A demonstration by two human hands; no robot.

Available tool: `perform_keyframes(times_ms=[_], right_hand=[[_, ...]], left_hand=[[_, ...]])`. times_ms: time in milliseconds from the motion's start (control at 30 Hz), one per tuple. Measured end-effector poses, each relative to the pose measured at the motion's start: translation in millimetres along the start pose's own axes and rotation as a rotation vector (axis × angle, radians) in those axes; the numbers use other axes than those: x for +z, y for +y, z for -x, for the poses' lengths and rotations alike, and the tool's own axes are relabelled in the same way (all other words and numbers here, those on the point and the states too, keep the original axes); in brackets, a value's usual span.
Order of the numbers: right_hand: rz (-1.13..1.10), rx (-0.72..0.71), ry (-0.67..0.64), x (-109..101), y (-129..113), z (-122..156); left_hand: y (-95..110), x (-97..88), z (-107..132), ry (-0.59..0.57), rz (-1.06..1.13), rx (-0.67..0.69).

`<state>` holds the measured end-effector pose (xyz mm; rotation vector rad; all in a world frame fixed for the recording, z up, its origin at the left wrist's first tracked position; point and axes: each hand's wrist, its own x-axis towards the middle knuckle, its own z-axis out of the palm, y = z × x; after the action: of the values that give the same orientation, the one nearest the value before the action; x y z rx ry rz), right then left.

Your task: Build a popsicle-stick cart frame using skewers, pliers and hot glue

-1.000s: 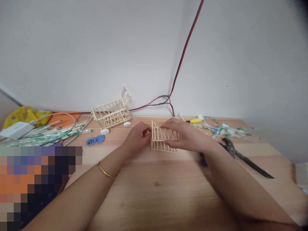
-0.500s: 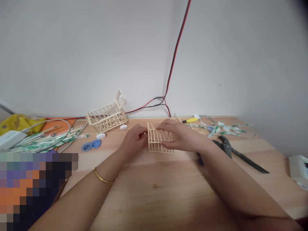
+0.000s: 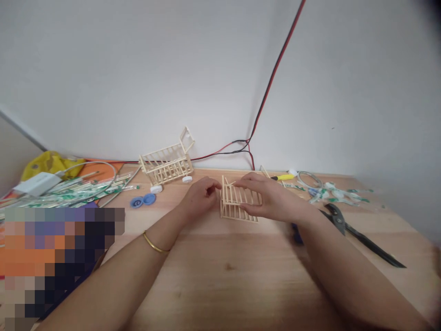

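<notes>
A small frame of thin pale wooden sticks (image 3: pixel 239 219), with rails and several cross bars, stands on the wooden table in front of me. My right hand (image 3: pixel 270 195) holds it from the right, thumb low and fingers over the upper part. At its left end is my left hand (image 3: pixel 201 197), the fingers curled and the tips close by the upright stick. What those fingertips pinch, if anything, is hidden. A gold bangle (image 3: pixel 155 242) circles my left wrist.
A larger stick cart (image 3: pixel 168 168) with white caps as wheels stands at the back left, near blue caps (image 3: pixel 143 200). Packaged sticks (image 3: pixel 86 188) and a white charger (image 3: pixel 39 183) lie left. Right are black pliers (image 3: pixel 358 234), a yellow-handled tool (image 3: pixel 285 177) and wrappers (image 3: pixel 330 193).
The view has turned a little left, so everything sits farther right. My left fingertips have eased slightly at the frame's left end. My right hand keeps its hold.
</notes>
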<state>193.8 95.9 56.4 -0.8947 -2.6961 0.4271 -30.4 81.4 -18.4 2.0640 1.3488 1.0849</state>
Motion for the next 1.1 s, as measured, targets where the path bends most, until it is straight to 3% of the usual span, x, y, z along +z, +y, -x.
perform_keyframes(times_ms=[300, 667, 933, 1100], right_hand=[[0.021, -0.006, -0.014, -0.9, -2.4, 0.3], [0.085, -0.044, 0.003, 2.8, -1.0, -1.1], [0.075, -0.032, -0.001, 1.2, -1.4, -0.2], [0.067, -0.009, -0.013, 0.7, -2.0, 0.3]], left_hand=[[2.0, -3.4, 0.0, 0.169, 0.013, -0.123], [-2.7, -5.1, 0.0, 0.272, -0.024, -0.133], [1.7, -4.0, 0.6, 0.162, -0.032, -0.038], [1.9, -5.5, 1.6, 0.389, -0.062, 0.016]])
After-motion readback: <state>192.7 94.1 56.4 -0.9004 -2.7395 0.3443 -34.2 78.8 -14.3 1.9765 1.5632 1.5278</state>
